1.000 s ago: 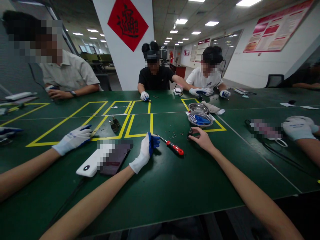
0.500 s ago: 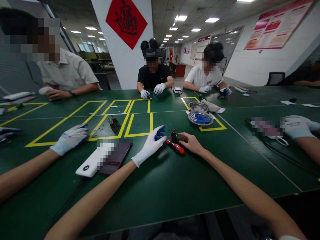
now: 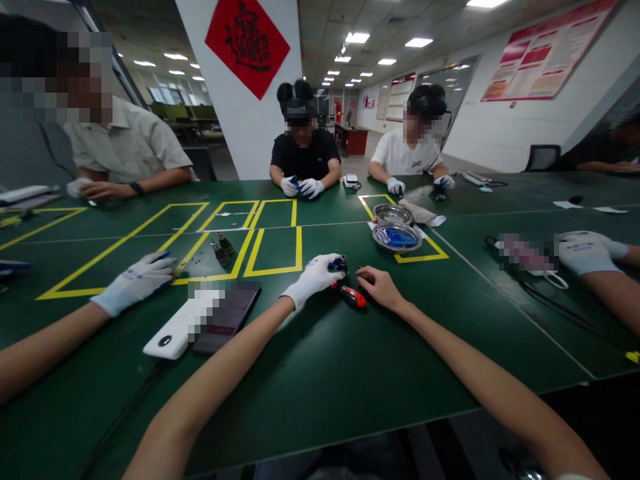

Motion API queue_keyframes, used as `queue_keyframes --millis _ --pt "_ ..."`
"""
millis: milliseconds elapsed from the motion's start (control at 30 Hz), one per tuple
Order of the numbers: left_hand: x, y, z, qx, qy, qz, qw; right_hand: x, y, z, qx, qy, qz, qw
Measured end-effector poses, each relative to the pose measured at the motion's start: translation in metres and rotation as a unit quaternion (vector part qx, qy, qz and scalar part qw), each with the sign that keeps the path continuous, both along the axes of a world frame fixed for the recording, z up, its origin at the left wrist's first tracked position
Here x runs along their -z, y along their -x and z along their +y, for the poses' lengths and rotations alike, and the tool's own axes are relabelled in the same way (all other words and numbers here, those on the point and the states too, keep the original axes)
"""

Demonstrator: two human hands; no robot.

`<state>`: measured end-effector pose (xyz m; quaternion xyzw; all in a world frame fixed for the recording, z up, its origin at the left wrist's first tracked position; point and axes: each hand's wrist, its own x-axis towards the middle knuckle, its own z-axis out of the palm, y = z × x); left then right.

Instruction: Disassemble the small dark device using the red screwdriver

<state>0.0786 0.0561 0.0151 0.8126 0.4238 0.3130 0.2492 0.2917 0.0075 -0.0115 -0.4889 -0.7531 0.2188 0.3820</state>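
My left hand, in a white glove with blue fingertips, is closed on a small dark cylindrical part just above the green table. My bare right hand rests right of it with fingers loosely apart. Its fingertips lie close to the part, and nothing shows in them. A red-handled screwdriver lies on the table between and just below the two hands. A few tiny screws are scattered by the right fingertips.
Two metal bowls stand behind my hands, the near one holding something blue. A white power bank and a dark phone lie left. Co-workers' gloved hands rest on both sides. Yellow tape boxes mark the table.
My right hand brought the small dark part from near the bowls toward the screwdriver. My left hand reached over and closed on it, and the right hand let go.
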Motion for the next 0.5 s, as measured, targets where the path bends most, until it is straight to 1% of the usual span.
queue_keyframes --millis 100,167,267,333,367,400,433,500 --pt "-0.002 -0.003 -0.001 0.014 0.017 0.024 0.999 0.0 0.0 0.0 0.001 -0.004 0.002 1.0" --pt "-0.003 -0.006 -0.001 0.019 0.028 0.005 0.999 -0.001 0.0 -0.001 0.003 -0.005 0.006 1.0" --pt "-0.007 -0.006 -0.001 0.003 0.065 -0.088 0.994 -0.001 -0.002 -0.003 0.014 -0.003 0.018 1.0" --pt "-0.01 0.0 -0.001 -0.018 0.112 -0.199 0.973 -0.002 -0.003 -0.003 0.024 -0.002 0.025 0.999" --pt "-0.011 0.004 -0.001 -0.024 0.145 -0.268 0.952 -0.002 -0.003 -0.003 0.028 -0.003 0.023 0.999" --pt "-0.011 0.01 -0.002 -0.029 0.188 -0.338 0.922 -0.003 -0.003 -0.002 0.032 -0.004 0.017 0.999" --pt "-0.011 0.016 -0.004 -0.03 0.239 -0.404 0.882 -0.004 -0.003 -0.003 0.034 -0.006 0.009 0.999" --pt "-0.009 0.03 -0.008 -0.029 0.344 -0.509 0.789 -0.008 0.0 -0.004 0.025 -0.005 -0.008 1.0"
